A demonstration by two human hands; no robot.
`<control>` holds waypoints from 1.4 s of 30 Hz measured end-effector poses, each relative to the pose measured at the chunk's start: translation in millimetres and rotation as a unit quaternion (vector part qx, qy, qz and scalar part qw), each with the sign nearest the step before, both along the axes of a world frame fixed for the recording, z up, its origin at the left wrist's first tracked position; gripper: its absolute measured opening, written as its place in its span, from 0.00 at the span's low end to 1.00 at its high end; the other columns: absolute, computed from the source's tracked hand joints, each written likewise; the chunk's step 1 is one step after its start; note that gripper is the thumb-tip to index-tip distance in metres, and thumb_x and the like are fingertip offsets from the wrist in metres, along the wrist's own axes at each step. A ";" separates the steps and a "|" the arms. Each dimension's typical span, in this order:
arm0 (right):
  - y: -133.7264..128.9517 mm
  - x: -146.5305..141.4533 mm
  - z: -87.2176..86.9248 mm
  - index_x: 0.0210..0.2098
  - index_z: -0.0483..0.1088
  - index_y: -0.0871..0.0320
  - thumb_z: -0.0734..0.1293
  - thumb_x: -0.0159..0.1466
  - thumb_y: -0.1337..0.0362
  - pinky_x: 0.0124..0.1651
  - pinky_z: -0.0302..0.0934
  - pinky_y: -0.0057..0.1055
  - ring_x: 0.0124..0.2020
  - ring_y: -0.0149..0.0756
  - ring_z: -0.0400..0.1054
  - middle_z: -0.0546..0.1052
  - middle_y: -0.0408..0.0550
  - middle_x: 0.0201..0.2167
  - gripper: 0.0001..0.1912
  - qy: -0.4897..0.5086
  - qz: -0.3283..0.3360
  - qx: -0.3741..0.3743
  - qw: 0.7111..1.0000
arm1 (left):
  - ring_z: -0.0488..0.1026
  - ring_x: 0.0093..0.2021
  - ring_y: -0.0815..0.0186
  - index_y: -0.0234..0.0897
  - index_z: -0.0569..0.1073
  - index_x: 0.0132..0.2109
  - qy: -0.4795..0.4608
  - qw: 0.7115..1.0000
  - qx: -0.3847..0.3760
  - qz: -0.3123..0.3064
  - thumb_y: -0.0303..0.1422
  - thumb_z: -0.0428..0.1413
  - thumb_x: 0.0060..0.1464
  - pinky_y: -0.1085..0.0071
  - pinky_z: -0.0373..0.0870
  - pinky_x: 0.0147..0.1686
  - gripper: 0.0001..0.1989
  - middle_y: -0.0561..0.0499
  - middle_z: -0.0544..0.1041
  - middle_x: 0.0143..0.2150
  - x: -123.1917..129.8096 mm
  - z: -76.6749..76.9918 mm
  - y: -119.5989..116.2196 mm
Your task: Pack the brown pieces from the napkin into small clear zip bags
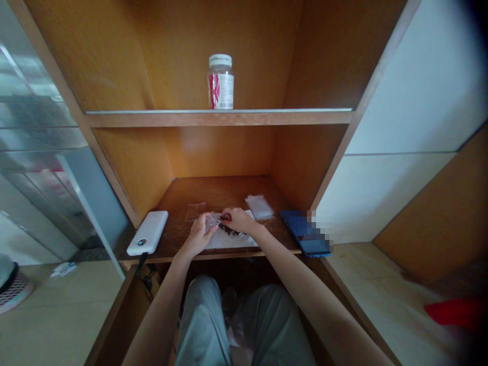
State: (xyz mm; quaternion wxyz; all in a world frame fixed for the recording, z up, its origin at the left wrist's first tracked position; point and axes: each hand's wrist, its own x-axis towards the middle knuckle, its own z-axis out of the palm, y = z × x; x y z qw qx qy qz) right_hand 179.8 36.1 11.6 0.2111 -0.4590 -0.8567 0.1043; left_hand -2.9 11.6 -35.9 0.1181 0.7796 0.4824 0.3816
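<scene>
The left hand [198, 235] and the right hand [238, 219] are both bent narrow, and they work close together above a white sheet [232, 242]. The fingers of the left hand come near a small silver piece [215, 222], and the right hand is over a small dark red piece [226, 216]. These pieces are too small to see well, so I cannot tell if either hand really grips. A dark strand of small beads [230, 231] lies on the white sheet, under the hands.

The sheet lies on a dark wooden shelf [217, 194] inside a wooden cabinet. Left of the hands is a small clear plastic bag [195, 211], and farther left is a white power bank [147, 233] with a black cable [141, 264] going down over the near edge. On the far right side of the hands lies a stack of clear packets [260, 207]. Near the right end is a blue smartphone [305, 234]. On the upper shelf [217, 118] stands a plastic jar with a white lid [220, 82].
</scene>
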 end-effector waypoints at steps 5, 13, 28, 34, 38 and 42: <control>5.1 -5.7 -3.2 0.37 0.71 0.60 0.60 0.60 0.66 0.42 0.56 0.25 0.39 0.33 0.67 0.74 0.51 0.37 0.10 0.019 0.016 0.016 1.000 | 0.62 0.53 0.59 0.36 0.56 0.52 -0.027 0.999 -0.017 0.010 0.40 0.48 0.53 0.57 0.57 0.52 0.21 0.41 0.64 0.52 -0.8 0.2 1.0; 20.8 -18.8 -5.4 0.34 0.74 0.61 0.59 0.59 0.66 0.36 0.57 0.28 0.36 0.39 0.69 0.76 0.56 0.36 0.12 -0.054 -0.009 0.016 0.998 | 0.62 0.54 0.60 0.35 0.55 0.52 -0.061 0.998 -0.032 0.012 0.40 0.47 0.54 0.58 0.56 0.54 0.21 0.39 0.63 0.53 -3.0 -2.1 3.9; 22.7 -19.3 -10.4 0.33 0.72 0.61 0.62 0.55 0.72 0.37 0.56 0.24 0.35 0.32 0.68 0.75 0.51 0.34 0.09 -0.015 0.068 0.005 0.998 | 0.62 0.54 0.59 0.35 0.55 0.52 -0.076 0.996 -0.042 0.013 0.40 0.48 0.54 0.56 0.55 0.54 0.21 0.39 0.63 0.53 -2.7 -1.9 3.1; 21.3 -12.2 2.3 0.35 0.71 0.62 0.61 0.58 0.70 0.37 0.57 0.24 0.33 0.29 0.67 0.75 0.48 0.32 0.08 0.161 0.043 0.003 0.986 | 0.63 0.53 0.60 0.35 0.55 0.52 -0.081 0.996 -0.039 0.011 0.39 0.48 0.54 0.56 0.56 0.54 0.21 0.39 0.63 0.53 -3.8 -4.3 4.2; 17.1 -14.8 10.5 0.34 0.70 0.63 0.63 0.58 0.65 0.34 0.58 0.23 0.30 0.28 0.67 0.75 0.48 0.30 0.08 0.240 0.062 -0.008 0.969 | 0.63 0.53 0.59 0.36 0.55 0.52 -0.078 0.996 -0.033 0.013 0.40 0.48 0.54 0.57 0.56 0.53 0.21 0.39 0.64 0.52 -3.4 -2.7 3.0; 14.0 -18.8 12.9 0.30 0.72 0.62 0.61 0.59 0.63 0.34 0.57 0.22 0.29 0.27 0.66 0.75 0.47 0.28 0.10 0.195 0.094 -0.017 0.976 | 0.63 0.52 0.59 0.35 0.56 0.51 -0.074 0.997 -0.031 0.005 0.41 0.47 0.54 0.58 0.57 0.53 0.21 0.39 0.65 0.51 -2.5 -1.4 3.0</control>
